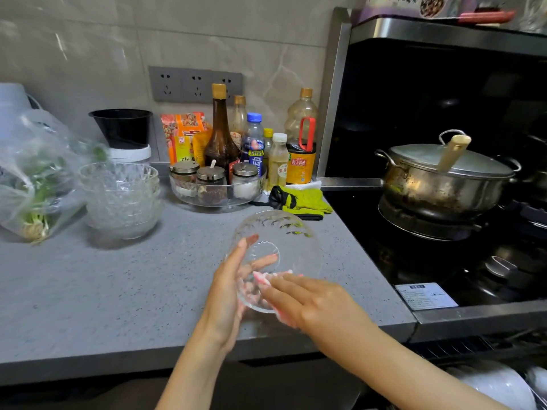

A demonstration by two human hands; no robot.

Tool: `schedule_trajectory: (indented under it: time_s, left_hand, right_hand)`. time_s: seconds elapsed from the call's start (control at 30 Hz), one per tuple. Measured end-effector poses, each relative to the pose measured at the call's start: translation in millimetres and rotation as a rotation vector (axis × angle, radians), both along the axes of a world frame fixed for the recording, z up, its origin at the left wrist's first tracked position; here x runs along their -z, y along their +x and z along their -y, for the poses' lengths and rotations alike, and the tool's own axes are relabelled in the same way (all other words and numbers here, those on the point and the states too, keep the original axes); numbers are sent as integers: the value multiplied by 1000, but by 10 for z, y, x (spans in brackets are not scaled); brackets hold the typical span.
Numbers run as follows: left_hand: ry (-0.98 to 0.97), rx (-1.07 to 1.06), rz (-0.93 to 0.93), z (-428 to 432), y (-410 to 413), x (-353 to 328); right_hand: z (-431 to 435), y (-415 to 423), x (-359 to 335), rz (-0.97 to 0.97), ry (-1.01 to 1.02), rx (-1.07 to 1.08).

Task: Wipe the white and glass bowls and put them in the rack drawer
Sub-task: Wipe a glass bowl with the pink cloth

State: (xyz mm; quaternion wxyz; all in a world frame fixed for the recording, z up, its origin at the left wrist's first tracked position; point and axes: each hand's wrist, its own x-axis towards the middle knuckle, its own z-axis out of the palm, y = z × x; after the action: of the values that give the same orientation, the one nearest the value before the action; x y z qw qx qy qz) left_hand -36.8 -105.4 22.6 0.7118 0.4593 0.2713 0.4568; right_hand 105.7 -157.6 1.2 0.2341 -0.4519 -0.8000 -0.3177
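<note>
Two hands hold one glass bowl point(275, 247) up over the near right part of the grey counter point(118, 291). The bowl is tipped on its side and does not touch the counter. The left hand point(228, 294) holds it from the left. Its fingers point(247, 242) are spread along the glass and bent a little round it. You can see some of them through the bowl. The right hand point(313, 303) comes in from the right. Its fingers lie flat and close together, and they press a pink cloth point(266, 278) on the near side of the bowl.

More clear bowls sit in a stack of glass bowls point(121, 199) on the far left of the counter, well apart from the hands. Left of the stack lies a plastic bag of greens point(32, 184). Behind the stack stands a black tub point(122, 127).

At the far wall are many sauce bottles point(220, 137) and a clear tray of spice jars point(219, 187). Just right of the tray lies a green glove point(305, 199).

On the right is a black stove point(429, 261) with a big metal pot point(444, 179) on it, and the pot has its lid on.

At the near right corner, below the counter, the rack drawer point(444, 349) shows. White bowls point(497, 386) lie in it, a bit blurry.
</note>
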Motion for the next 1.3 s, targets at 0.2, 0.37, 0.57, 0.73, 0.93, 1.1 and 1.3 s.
schedule_trajectory:
  time_s: [0.2, 0.37, 0.57, 0.73, 0.93, 1.1, 1.3]
  left_hand:
    - [0, -69, 57, 133, 167, 39]
    - [20, -76, 43, 129, 136, -11]
    - [77, 21, -96, -16, -70, -60]
    - [15, -29, 55, 204, 191, -31]
    - [47, 34, -11, 15, -46, -122]
    - [10, -29, 117, 138, 107, -39]
    - [15, -32, 87, 141, 130, -69]
  right_hand:
    - [-10, -137, -94, -96, 7, 40]
    - [-6, -186, -126, -116, -6, -21]
    - [40, 51, -120, 61, 71, 6]
    - [3, -255, -179, -201, 28, 12]
    - [19, 90, -189, 45, 73, -3]
    - [3, -60, -149, -67, 67, 52]
    - [42, -102, -194, -121, -16, -27]
